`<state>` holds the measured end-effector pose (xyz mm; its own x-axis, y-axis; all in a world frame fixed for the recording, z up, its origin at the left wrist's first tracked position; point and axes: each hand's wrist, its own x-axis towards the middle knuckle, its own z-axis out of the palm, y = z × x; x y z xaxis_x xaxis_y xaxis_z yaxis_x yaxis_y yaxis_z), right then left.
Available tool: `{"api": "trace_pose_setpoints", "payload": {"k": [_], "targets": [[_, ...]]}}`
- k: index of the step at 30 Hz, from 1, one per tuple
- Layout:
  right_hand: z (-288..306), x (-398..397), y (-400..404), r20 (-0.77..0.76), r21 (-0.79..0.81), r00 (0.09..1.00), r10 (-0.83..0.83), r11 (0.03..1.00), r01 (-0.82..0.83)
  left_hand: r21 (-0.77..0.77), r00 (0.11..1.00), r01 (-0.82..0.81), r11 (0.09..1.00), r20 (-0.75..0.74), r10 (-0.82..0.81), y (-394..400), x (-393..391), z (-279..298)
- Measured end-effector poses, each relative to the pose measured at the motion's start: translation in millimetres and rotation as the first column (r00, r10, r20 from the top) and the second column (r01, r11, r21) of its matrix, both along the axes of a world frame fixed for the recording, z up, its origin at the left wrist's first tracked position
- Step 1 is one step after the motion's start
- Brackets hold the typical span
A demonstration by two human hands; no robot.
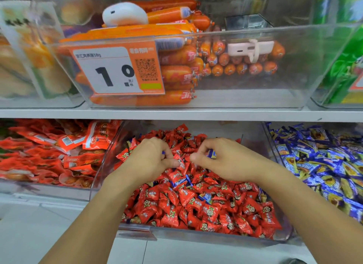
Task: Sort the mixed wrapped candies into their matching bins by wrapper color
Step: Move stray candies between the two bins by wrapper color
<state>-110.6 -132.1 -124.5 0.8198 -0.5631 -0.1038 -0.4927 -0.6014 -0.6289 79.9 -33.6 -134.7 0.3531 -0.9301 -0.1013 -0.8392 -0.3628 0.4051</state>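
A clear bin [196,236] in the middle of the lower shelf is heaped with red-wrapped candies [198,208]. A few blue-wrapped candies [181,181] lie mixed among them. To the right, another clear bin [270,144] holds blue-wrapped candies [322,165]. Both my hands are down in the red heap. My right hand [222,159] is curled around a blue candy [211,153]. My left hand [151,157] is curled too, with a sliver of blue wrapper showing between its fingers and its fingertips touching red candies.
A bin of red snack packets [51,151] stands to the left. The upper shelf [176,114] carries a clear bin of orange sausages [176,57] with an orange price tag [117,69], directly above my hands. Green packs [345,67] sit at the upper right.
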Motion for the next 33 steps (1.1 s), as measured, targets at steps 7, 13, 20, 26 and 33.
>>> {"api": "trace_pose_setpoints", "payload": {"k": [7,13,20,26,33], "targets": [[-5,-2,13,-0.306,0.081,0.919,0.248,0.969,-0.234,-0.064,0.995,0.099,0.993,-0.005,-0.1,15,0,7],[-1,-9,10,-0.355,-0.033,0.912,0.204,0.973,-0.23,-0.166,0.997,0.029,0.986,-0.059,-0.039,17,-4,15],[-4,-11,7,-0.381,-0.037,0.912,0.154,0.983,-0.181,-0.157,0.993,-0.047,0.986,-0.114,0.03,14,-5,19],[-13,-10,-2,-0.2,-0.158,0.979,0.046,0.984,-0.078,-0.161,0.991,0.07,0.984,-0.098,-0.086,16,-24,21],[-6,-17,3,0.04,-0.176,0.999,0.027,0.984,-0.02,0.065,0.978,0.199,0.978,0.057,-0.202,20,-31,2]]}}
